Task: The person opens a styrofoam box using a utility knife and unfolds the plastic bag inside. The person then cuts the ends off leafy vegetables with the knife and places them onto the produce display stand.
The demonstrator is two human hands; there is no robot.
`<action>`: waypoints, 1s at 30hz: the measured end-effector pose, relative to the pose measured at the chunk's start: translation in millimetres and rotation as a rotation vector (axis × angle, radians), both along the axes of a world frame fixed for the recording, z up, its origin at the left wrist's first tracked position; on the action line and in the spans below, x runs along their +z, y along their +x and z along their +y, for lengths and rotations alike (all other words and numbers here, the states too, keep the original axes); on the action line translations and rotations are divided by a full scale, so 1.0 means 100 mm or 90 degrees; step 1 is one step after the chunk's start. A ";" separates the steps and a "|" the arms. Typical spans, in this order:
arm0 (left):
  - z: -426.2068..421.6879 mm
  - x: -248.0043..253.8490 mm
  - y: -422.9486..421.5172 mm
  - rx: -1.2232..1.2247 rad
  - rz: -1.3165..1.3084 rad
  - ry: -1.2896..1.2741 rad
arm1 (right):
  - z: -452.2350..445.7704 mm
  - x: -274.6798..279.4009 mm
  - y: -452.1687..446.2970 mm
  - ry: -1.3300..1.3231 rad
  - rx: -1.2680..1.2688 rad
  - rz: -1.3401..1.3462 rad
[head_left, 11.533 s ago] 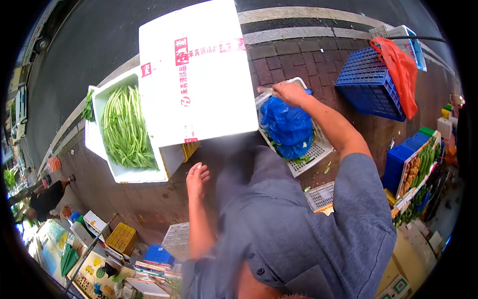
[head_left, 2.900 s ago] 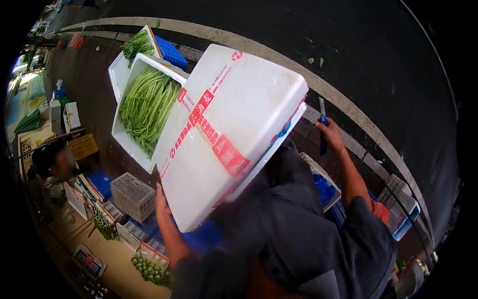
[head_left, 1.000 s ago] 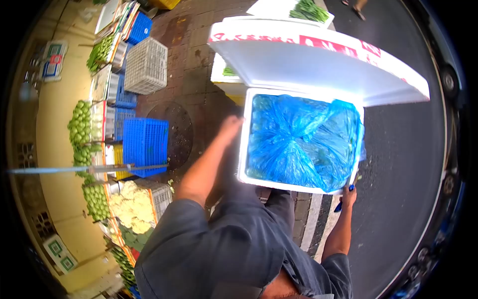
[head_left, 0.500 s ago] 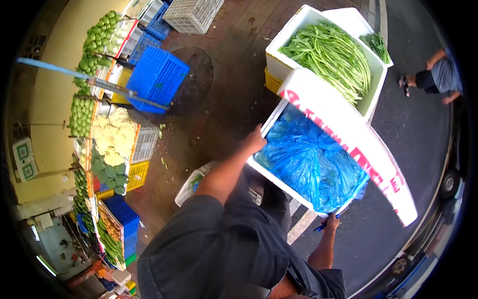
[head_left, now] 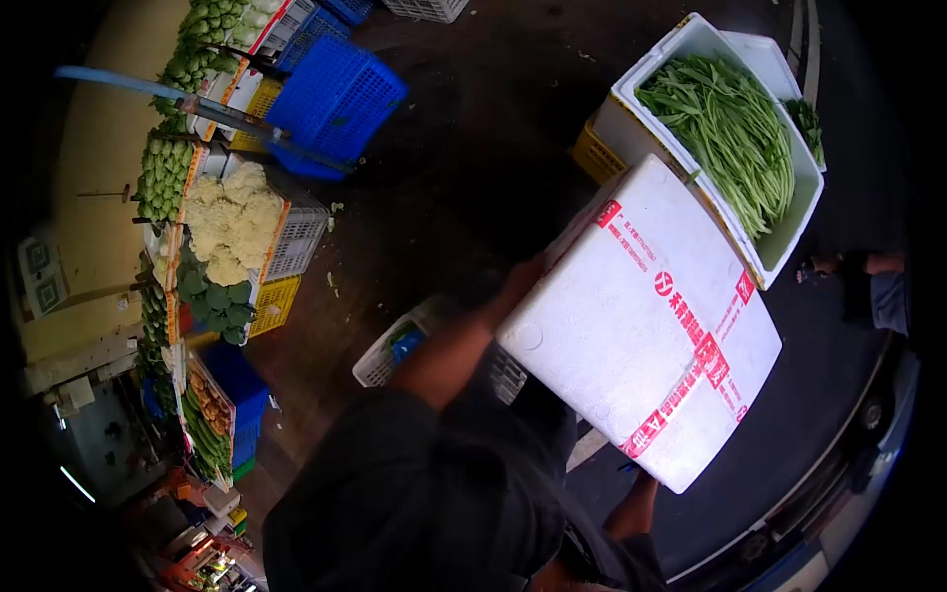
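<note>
A white foam box (head_left: pixel 641 316) with red printed tape is in front of me, a broad closed face turned toward my view. My left hand (head_left: pixel 523 281) grips its left edge, dark and with the fingertips hidden. At the lower edge, my right hand (head_left: pixel 639 490) holds the box from underneath, its fingers mostly covered. A small blue item (head_left: pixel 628 467) shows beside that hand, too little of it to name. Behind the box stands an open foam box (head_left: pixel 686 44) filled with long-stemmed leafy greens (head_left: pixel 725 133).
A yellow crate (head_left: pixel 598 153) supports the open foam box. To the left, a stall holds cauliflower (head_left: pixel 235 217), dark green leaves (head_left: pixel 212 301) and a blue crate (head_left: pixel 330 104). A white basket (head_left: pixel 375 367) is near my left arm. Another person's leg (head_left: pixel 883 263) shows on the road.
The blue plastic bag inside the box was visible; now the taped white face covers it. My view has shifted, and the picture is darker. Both hands stay at the box.
</note>
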State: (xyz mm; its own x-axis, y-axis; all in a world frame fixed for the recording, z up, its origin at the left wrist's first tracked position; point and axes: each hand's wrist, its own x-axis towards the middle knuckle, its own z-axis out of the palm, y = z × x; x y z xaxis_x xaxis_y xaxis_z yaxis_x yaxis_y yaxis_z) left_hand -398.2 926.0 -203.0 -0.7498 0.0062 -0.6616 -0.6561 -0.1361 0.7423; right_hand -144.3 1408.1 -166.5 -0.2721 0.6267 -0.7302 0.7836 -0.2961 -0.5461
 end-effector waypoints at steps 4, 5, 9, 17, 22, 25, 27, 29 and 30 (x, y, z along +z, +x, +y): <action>-0.44 0.09 0.25 0.012 -0.011 -0.074 | -0.21 -0.07 -0.22 0.003 0.031 0.006; -0.58 0.11 0.26 0.018 -0.010 -0.095 | -0.28 -0.09 -0.29 0.004 0.039 0.009; -1.18 0.12 0.21 0.057 0.006 -0.168 | -0.51 -0.18 -0.68 0.011 0.092 0.030; -2.72 0.06 -0.04 0.108 0.049 -0.317 | -1.11 -0.19 -1.63 0.074 0.186 0.074; -3.66 -0.04 -0.32 0.100 0.096 -0.407 | -1.55 -0.10 -2.06 0.115 0.238 0.084; -4.19 -0.08 -0.54 0.083 0.132 -0.461 | -1.92 -0.16 -2.25 0.122 0.270 0.092; -4.54 -0.11 -0.75 0.065 0.160 -0.491 | -2.20 -0.21 -2.37 0.121 0.294 0.097; -4.80 -0.11 -0.90 0.045 0.187 -0.514 | -2.45 -0.18 -2.44 0.123 0.319 0.104; -4.89 -0.14 -0.94 0.038 0.196 -0.521 | -2.58 -0.17 -2.47 0.118 0.339 0.106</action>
State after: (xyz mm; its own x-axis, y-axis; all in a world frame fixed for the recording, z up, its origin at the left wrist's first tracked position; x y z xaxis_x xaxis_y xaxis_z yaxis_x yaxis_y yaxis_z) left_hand -492.3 437.2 -217.4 -0.8796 -0.4274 -0.2091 -0.4195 0.4894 0.7645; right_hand -391.7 1150.5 -183.9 -0.6860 0.4851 -0.5424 0.6976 0.2267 -0.6796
